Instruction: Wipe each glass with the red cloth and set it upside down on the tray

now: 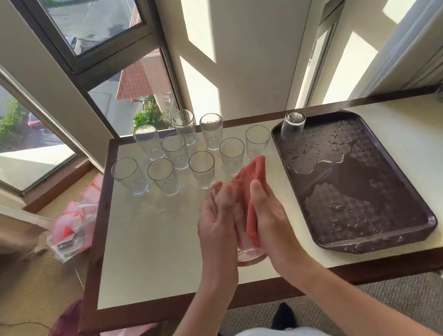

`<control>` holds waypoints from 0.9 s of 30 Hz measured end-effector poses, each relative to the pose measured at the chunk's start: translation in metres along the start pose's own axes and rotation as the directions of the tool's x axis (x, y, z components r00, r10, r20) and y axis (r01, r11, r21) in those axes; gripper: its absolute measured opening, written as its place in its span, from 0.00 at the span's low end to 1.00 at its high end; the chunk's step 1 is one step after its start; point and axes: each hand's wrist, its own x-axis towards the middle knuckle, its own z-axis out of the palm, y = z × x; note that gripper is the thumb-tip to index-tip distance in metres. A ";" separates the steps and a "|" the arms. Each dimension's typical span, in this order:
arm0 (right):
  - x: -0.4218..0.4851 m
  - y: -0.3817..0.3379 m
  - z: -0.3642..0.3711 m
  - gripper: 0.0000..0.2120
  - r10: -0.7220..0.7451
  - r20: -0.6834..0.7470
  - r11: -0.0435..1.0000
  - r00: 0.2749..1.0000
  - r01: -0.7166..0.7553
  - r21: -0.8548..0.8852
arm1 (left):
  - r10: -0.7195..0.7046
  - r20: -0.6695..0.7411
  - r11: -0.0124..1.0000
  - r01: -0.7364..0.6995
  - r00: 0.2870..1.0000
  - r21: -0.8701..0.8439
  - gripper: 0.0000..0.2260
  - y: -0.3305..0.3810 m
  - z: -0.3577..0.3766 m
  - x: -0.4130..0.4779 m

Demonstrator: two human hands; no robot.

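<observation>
Glass (251,253) in left hand (217,225) points rim away, base near, red cloth (252,172) alongside.

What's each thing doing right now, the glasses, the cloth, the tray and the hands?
Tray: wet, with puddles.
Flipped glass: upside down in the tray's far corner.
Nine glasses: upright on the table.
Held glass: tilted, not yet on the tray.
Red cloth: pressed against the held glass.
Left grip: holds the held glass.
Right grip: holds the red cloth.
</observation>
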 end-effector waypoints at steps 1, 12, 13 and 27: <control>0.006 -0.006 -0.001 0.26 0.044 0.012 0.997 0.999 -0.045 0.060 | 0.004 0.011 1.000 -0.005 1.000 0.022 0.30 -0.001 0.001 0.000; -0.008 0.009 0.001 0.20 -0.025 -0.067 0.994 0.997 0.018 -0.106 | -0.026 -0.036 1.000 0.026 0.999 0.006 0.25 -0.005 0.001 0.005; -0.002 0.003 -0.003 0.18 0.043 -0.083 0.998 0.996 -0.047 -0.040 | -0.030 -0.027 1.000 0.030 0.999 0.008 0.25 -0.007 0.003 0.002; 0.004 0.007 -0.003 0.19 0.049 -0.088 0.983 0.995 -0.064 -0.173 | -0.048 -0.029 0.999 0.049 0.998 0.011 0.23 -0.012 0.004 -0.002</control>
